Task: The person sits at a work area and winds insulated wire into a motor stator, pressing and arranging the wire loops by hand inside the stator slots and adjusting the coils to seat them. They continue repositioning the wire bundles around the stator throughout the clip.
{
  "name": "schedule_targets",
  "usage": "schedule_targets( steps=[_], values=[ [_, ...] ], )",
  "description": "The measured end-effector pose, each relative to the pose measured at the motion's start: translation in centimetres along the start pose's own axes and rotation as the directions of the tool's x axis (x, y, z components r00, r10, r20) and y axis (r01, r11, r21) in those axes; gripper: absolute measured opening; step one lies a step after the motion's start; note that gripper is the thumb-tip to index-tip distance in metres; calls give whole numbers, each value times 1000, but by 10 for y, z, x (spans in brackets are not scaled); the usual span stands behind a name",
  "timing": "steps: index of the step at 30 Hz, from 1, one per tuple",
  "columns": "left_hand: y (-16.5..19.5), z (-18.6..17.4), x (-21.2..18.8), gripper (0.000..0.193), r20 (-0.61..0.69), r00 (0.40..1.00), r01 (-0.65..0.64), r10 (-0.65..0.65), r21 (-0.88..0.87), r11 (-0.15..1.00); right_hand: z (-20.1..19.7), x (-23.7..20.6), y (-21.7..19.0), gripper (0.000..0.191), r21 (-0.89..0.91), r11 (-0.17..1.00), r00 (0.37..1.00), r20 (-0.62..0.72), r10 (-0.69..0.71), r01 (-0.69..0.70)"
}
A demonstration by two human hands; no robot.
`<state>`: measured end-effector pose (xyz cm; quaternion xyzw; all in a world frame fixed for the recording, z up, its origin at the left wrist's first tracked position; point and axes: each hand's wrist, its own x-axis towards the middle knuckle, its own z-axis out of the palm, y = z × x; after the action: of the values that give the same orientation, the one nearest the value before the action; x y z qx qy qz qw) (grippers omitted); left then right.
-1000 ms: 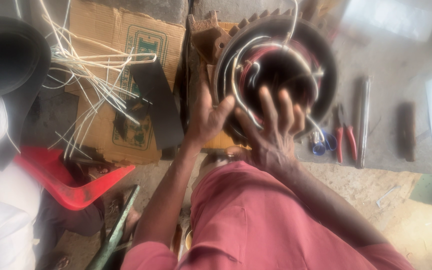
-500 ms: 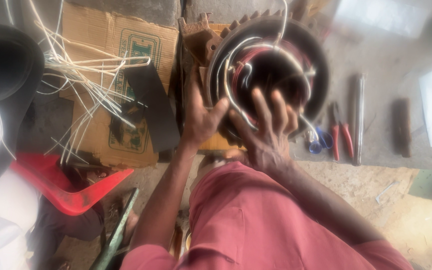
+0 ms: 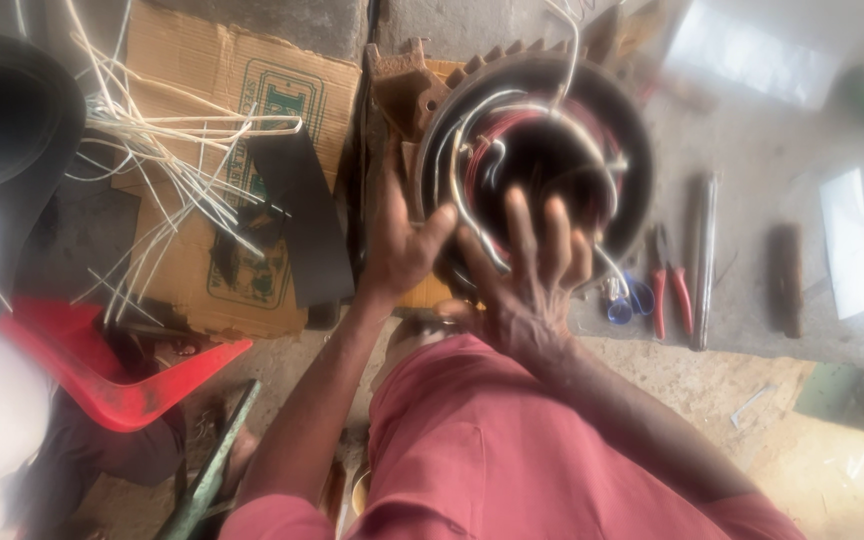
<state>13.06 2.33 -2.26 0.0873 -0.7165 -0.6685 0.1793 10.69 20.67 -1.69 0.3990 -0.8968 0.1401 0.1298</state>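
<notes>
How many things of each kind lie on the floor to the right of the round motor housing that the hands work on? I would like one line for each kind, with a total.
Pliers with red handles: 1
Long metal rod: 1
Short dark bar: 1
White strip: 1
Small blue item, too blurred to name: 1
Total: 5

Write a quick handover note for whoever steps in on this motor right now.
Left hand: open, palm against the rim of the motor housing, no grip.
Right hand: fingers spread over the lower edge of the opening, on the windings.
Housing stands on the floor by the cardboard; white wires hang from the windings.
Pliers and a metal bar lie right of it.
Still to do: windings look loose and unfinished.
</notes>
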Motion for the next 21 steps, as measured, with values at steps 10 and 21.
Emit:
schedule_targets(
  steps=[10, 21],
  values=[
    [5, -2, 4, 89, -21, 991, 135, -134, 30, 990, -26, 49, 28, 75, 140, 981, 991, -34, -127, 131],
    [4, 0, 1, 91, -58, 990, 131, -126, 81, 988, -22, 86, 56, 85, 146, 986, 982, 161, -103, 80]
  ],
)
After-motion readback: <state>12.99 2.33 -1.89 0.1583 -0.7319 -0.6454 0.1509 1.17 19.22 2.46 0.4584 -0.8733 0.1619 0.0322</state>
